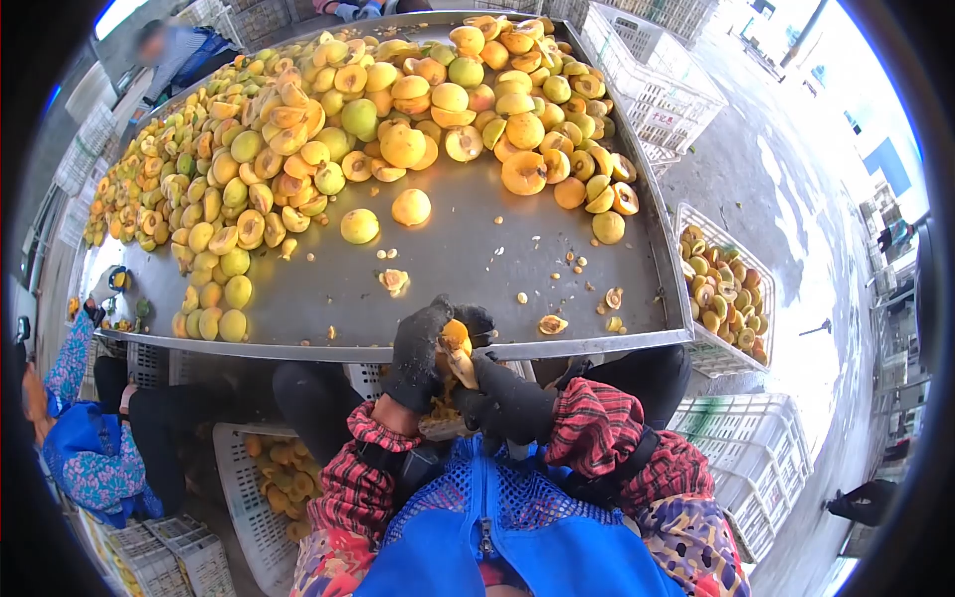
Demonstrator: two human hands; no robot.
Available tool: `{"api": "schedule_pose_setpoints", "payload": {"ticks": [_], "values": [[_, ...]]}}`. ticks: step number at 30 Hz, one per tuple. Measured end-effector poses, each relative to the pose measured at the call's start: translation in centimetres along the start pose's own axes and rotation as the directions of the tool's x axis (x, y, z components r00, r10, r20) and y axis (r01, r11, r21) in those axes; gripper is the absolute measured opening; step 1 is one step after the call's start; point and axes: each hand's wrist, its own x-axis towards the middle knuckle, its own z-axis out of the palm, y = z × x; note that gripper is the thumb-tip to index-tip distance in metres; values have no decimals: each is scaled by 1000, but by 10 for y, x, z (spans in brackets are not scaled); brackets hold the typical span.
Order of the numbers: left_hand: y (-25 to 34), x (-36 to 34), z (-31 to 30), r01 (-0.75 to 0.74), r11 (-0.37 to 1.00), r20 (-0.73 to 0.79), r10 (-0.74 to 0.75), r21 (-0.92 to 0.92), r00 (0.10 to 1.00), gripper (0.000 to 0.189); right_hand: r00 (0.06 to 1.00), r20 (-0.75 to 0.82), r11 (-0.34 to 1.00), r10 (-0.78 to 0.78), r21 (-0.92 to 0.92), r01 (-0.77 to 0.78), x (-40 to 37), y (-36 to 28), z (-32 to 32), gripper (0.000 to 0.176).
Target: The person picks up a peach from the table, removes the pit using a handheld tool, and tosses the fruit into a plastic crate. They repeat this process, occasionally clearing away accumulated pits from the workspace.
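Both my hands wear dark gloves and meet just over the near edge of a metal table (448,269). Wrapped round a small yellow peach (455,334) is my left hand (420,350). My right hand (509,400) is closed right below it, its fingers against a pale tan piece (462,368) under the peach. What the right hand grips is mostly hidden by the glove. Beyond my hands on the table lie a torn peach scrap (394,282) and two whole-looking peaches, one (411,207) beside the other (359,226).
A big heap of peaches (288,129), many halved, covers the table's far and left parts. A crate of halves (731,298) stands off the right edge; another crate (244,497) sits by my left leg. White crates (746,453) stand at right. A co-worker (95,438) sits at left.
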Motion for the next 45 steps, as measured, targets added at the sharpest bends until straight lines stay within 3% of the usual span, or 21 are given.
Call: {"api": "schedule_pose_setpoints", "payload": {"ticks": [3, 6, 9, 12, 15, 18, 21, 23, 26, 28, 33, 36, 39, 42, 45], "values": [[15, -6, 0, -66, 995, 15, 66, 74, 998, 38, 996, 43, 984, 75, 157, -81, 9, 10, 3, 27], [-4, -4, 2, 1, 999, -85, 3, 53, 996, 39, 997, -54, 951, -50, -309, 31, 14, 11, 4, 27], [0, -9, 5, -68, 980, -174, 100, 185, 980, 29, 923, -128, 781, -363, -581, 227, 22, 39, 7, 28], [2, -11, 8, -45, 993, -242, 69, 105, 968, 27, 936, -106, 759, -336, -618, 203, 22, 37, 5, 26], [-6, -9, 11, 20, 989, -288, -63, -147, 955, 30, 999, -20, 994, -41, -106, 39, 10, 5, 1, 24], [-17, -8, 7, 79, 838, -197, -217, -540, 956, 48, 999, 0, 997, -37, 75, 37, 13, 12, 5, 22], [-14, -11, 5, 23, 964, -168, -70, -265, 983, 50, 992, 100, 961, 73, 257, -97, 2, -6, -1, 21], [-6, -9, 6, 63, 938, -161, -124, -341, 979, 46, 984, 131, 965, 118, 219, -145, 8, -9, -6, 22], [-4, -7, 7, 98, 899, -132, -169, -426, 977, 46, 999, 32, 996, 41, -81, -38, 10, -5, -5, 23], [-3, -7, 6, 125, 864, -116, -206, -488, 972, 47, 1000, 8, 987, 15, -163, -13, 8, -11, -4, 23], [1, -9, 7, 158, 768, -91, -271, -621, 958, 49, 958, 188, 921, 218, 287, -265, -5, -26, -9, 24], [-4, -9, 8, 23, 943, -183, -88, -331, 979, 50, 974, 210, 887, 87, 428, -172, 6, 1, -4, 26], [-29, -3, 9, 108, 653, -53, -222, -750, 974, 50, 966, 248, 733, 66, 645, -216, 5, 6, -2, 24], [-20, -4, 17, 178, 441, 54, -277, -880, 959, 51, 960, 280, 724, -19, 666, -180, 8, 18, -6, 29], [-31, 6, 18, 198, 279, 95, -345, -940, 934, 53, 906, 369, 714, -207, 690, -118, 2, 31, -14, 26]]}}
